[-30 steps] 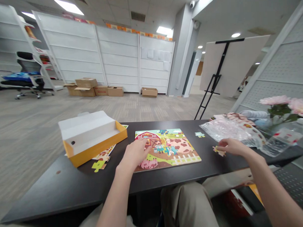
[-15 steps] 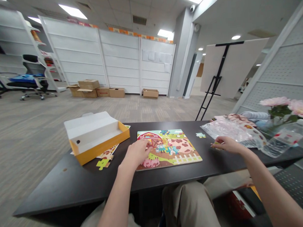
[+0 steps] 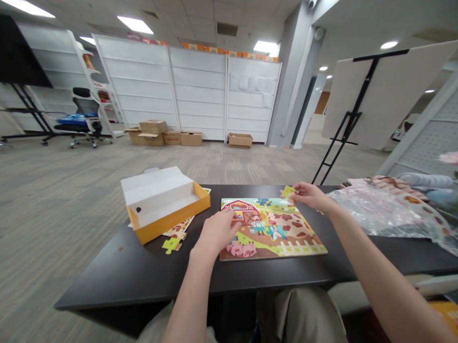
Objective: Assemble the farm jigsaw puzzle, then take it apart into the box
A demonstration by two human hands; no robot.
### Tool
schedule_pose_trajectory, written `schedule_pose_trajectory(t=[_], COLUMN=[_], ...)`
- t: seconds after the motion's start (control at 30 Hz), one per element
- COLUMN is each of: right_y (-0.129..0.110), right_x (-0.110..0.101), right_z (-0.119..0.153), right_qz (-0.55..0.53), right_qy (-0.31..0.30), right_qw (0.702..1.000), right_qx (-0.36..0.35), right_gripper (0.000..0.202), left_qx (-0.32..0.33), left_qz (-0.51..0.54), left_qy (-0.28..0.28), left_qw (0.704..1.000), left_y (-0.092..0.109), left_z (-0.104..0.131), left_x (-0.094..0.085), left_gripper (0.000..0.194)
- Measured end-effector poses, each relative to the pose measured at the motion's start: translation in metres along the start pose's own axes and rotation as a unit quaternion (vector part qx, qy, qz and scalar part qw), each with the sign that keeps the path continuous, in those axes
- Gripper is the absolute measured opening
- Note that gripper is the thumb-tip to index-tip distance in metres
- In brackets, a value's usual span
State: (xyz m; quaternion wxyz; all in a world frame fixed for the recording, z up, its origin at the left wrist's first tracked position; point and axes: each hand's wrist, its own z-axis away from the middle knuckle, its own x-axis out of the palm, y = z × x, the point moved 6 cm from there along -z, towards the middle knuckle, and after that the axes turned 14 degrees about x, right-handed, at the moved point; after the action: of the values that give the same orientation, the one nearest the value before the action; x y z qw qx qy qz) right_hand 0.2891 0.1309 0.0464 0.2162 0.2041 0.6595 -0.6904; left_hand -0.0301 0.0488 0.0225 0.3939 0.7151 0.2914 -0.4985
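A farm-scene jigsaw puzzle (image 3: 287,224) lies on the dark table, showing a red barn, a spotted cow, a pink pig and a white fence. Fingers spread, my left hand (image 3: 218,232) rests over the puzzle's left side near the barn. My right hand (image 3: 308,194) pinches a yellow-green puzzle piece (image 3: 289,191) at the puzzle's top right corner. I cannot tell whether this piece touches the board. Left of the puzzle, a green puzzle piece (image 3: 172,245) lies on the table beside the open box.
An open yellow and white box (image 3: 170,213) stands at the left on the dark table (image 3: 142,274), partly over printed sheets or pieces (image 3: 180,226). Clear plastic wrapping (image 3: 384,208) covers the right side. Rolled cloths (image 3: 424,179) and a pink flower (image 3: 456,157) stand beyond it.
My right hand has moved left and away from me, carrying the puzzle piece from the table on the right to the puzzle's top right corner. My left hand stays over the puzzle. The view has turned.
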Motion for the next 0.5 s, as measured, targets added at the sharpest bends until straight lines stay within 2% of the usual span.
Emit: schedule_pose_trajectory(t=[0.13, 0.27, 0.37, 0.5], right_y=[-0.003, 0.001, 0.01, 0.021], right_x=[0.037, 0.066, 0.076, 0.078], right_z=[-0.034, -0.052, -0.057, -0.06], right_qz=[-0.034, -0.052, -0.051, -0.046], right_qy=[-0.013, -0.032, -0.038, -0.027], right_qw=[0.999, 0.998, 0.998, 0.999], right_qx=[0.005, -0.008, -0.007, -0.001], right_gripper=[0.048, 0.047, 0.045, 0.043], left_qx=[-0.002, -0.001, 0.001, -0.003], left_qz=[0.003, -0.002, -0.012, -0.012], left_qy=[0.005, -0.002, -0.003, -0.009], left_qw=[1.0, 1.0, 1.0, 1.0], left_y=[0.0, 0.001, 0.001, 0.003], left_z=[-0.002, -0.003, -0.003, -0.004], left_x=[0.0, 0.0, 0.001, 0.001], left_gripper=[0.025, 0.025, 0.026, 0.026])
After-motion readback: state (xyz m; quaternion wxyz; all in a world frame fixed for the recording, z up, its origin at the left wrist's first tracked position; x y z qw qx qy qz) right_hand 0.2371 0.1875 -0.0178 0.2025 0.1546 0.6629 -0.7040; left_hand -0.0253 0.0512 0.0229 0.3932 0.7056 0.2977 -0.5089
